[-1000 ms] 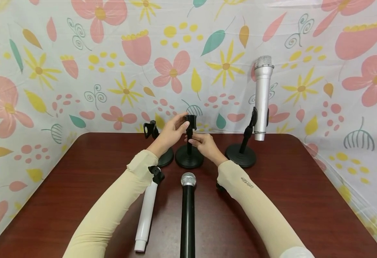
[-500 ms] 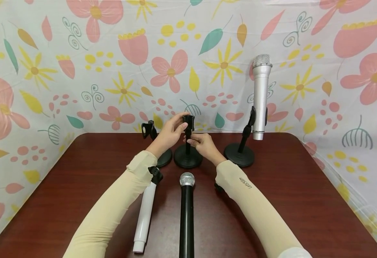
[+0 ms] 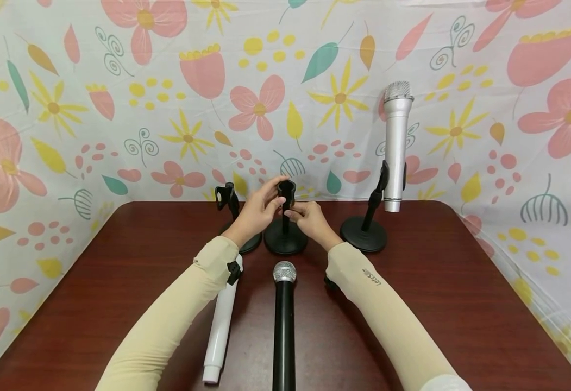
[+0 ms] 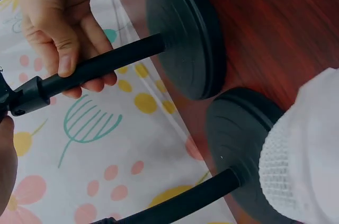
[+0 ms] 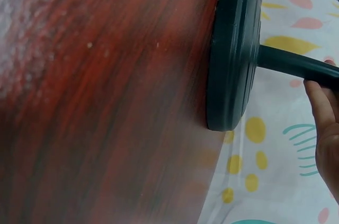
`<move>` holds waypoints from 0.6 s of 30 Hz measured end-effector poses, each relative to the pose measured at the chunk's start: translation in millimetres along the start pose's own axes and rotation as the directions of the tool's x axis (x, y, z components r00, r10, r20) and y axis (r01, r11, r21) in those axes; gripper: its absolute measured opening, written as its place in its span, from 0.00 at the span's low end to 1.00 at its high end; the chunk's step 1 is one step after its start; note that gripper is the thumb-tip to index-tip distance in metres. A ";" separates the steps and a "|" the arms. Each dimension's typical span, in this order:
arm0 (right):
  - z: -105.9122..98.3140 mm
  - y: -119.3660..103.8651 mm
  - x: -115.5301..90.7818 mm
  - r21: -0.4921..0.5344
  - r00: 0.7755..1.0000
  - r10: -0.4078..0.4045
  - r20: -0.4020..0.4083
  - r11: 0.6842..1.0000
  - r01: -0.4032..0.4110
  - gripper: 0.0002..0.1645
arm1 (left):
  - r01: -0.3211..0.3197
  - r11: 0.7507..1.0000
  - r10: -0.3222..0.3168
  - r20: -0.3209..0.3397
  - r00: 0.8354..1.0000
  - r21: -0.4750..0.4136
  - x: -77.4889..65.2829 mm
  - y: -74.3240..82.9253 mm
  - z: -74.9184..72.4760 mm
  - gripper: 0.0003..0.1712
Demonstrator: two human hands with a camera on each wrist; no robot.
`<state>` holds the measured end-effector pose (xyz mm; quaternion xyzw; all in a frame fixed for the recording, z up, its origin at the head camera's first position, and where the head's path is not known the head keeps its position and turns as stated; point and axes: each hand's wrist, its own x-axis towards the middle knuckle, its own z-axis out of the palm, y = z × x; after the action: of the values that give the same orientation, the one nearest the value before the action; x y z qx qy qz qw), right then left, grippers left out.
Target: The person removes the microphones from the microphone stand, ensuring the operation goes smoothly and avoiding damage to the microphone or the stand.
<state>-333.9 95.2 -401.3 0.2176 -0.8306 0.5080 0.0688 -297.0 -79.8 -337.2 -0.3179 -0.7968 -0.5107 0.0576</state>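
Observation:
Three black desk microphone stands stand in a row at the back of the dark red table (image 3: 437,304). My left hand (image 3: 258,209) pinches the clip (image 3: 286,189) on top of the middle stand (image 3: 286,244). My right hand (image 3: 309,220) grips that stand's stem just below the clip; in the left wrist view its fingers (image 4: 61,38) wrap the stem (image 4: 106,65) above the round base (image 4: 185,33). The right wrist view shows the same base (image 5: 233,49) and stem (image 5: 296,65) with my fingertips (image 5: 326,123) at the edge.
The right stand (image 3: 363,234) holds a silver microphone (image 3: 395,146) upright. The left stand (image 3: 230,203) has an empty clip. A black microphone (image 3: 284,320) and a white one (image 3: 221,326) lie on the table between my forearms.
The clip on the middle stand has turned under my left hand and now points its opening upward. Both hands stay on the stand, and nothing else moved.

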 end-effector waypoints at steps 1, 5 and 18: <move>0.0 -0.4 -0.3 -0.002 1.000 -0.001 0.000 1.000 0.001 0.10 | 0.002 1.000 -0.002 0.007 1.000 -0.006 -2.0 4.7 -0.4 0.29; -0.5 -0.5 -1.5 -0.008 1.000 0.002 0.004 1.000 -0.002 0.11 | 0.031 0.999 -0.031 0.027 0.999 -0.008 -9.1 21.4 -1.9 0.29; 2.2 1.2 -3.6 -0.037 1.000 0.009 0.005 0.999 -0.009 0.12 | -0.018 1.000 0.017 0.031 0.999 0.003 -7.3 -6.1 -2.8 0.30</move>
<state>-331.0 94.8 -404.6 0.2140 -0.8409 0.4924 0.0685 -295.3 -87.1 -343.7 -0.3328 -0.7955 -0.5039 0.0500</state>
